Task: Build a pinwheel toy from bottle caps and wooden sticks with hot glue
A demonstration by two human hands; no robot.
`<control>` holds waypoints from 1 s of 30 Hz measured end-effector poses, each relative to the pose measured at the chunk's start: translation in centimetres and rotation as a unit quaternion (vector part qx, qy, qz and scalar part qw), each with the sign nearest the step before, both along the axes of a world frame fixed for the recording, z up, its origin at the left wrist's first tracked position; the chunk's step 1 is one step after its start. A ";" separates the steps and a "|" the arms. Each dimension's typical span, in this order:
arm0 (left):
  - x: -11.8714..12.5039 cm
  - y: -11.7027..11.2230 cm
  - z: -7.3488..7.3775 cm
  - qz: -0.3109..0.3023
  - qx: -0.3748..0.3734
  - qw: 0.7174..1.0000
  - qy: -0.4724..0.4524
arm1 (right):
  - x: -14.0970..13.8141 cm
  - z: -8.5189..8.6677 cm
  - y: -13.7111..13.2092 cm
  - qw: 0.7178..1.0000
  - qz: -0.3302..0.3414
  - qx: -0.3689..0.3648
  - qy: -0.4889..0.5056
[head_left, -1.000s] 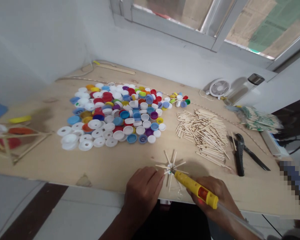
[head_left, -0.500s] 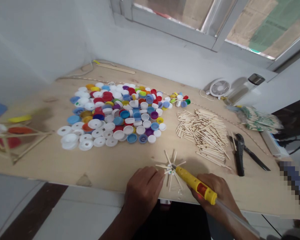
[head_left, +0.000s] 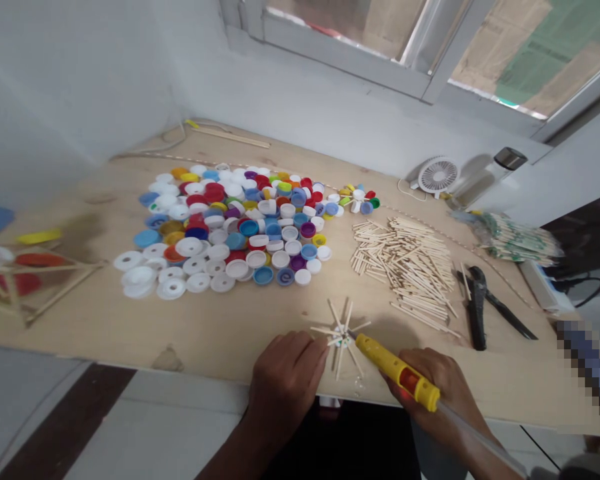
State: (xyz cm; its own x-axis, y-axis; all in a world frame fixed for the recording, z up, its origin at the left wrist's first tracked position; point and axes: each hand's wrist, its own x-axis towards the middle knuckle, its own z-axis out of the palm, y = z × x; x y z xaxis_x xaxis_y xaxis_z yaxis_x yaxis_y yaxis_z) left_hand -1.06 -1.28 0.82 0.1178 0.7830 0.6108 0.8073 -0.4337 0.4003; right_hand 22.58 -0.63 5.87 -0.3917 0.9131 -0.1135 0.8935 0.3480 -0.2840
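A small star of wooden sticks [head_left: 341,331] around a cap lies at the near edge of the wooden table [head_left: 220,320]. My left hand [head_left: 287,380] rests beside it with curled fingers, its fingertips touching the left sticks. My right hand [head_left: 437,393] grips a yellow glue tool [head_left: 397,372] with a red window. The tool's tip sits just right of the star's hub. A clear rod runs out of the tool's back, past my wrist.
A wide spread of coloured and white bottle caps [head_left: 230,227] covers the table's middle. A pile of short wooden sticks [head_left: 410,263] lies to the right, with black pliers [head_left: 477,307] beyond. A small white fan [head_left: 437,175], a bottle and a stick frame [head_left: 25,280] at the left stand further off.
The yellow tool's tip has drawn back slightly to the right of the star's hub. My left hand has barely moved.
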 end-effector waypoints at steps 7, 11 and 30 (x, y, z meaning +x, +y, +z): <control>0.0 -0.1 0.0 0.000 0.001 1.000 0.006 | 0.3 -0.2 -0.2 1.000 -0.005 -0.005 -0.007; 0.0 -0.1 0.0 0.006 -0.001 1.000 0.007 | 0.5 -0.4 -0.5 1.000 0.007 0.008 -0.007; 0.0 -0.1 0.0 0.001 0.002 1.000 0.010 | -0.2 -0.4 -1.0 0.999 0.036 0.012 0.013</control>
State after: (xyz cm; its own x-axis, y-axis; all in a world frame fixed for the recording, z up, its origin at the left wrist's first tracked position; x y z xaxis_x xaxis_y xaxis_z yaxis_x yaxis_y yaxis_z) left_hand -1.05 -1.41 0.83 0.1271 0.7811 0.6113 0.8160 -0.4327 0.3833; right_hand 22.37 -1.62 5.50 -0.4582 0.8851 -0.0812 0.8585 0.4171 -0.2983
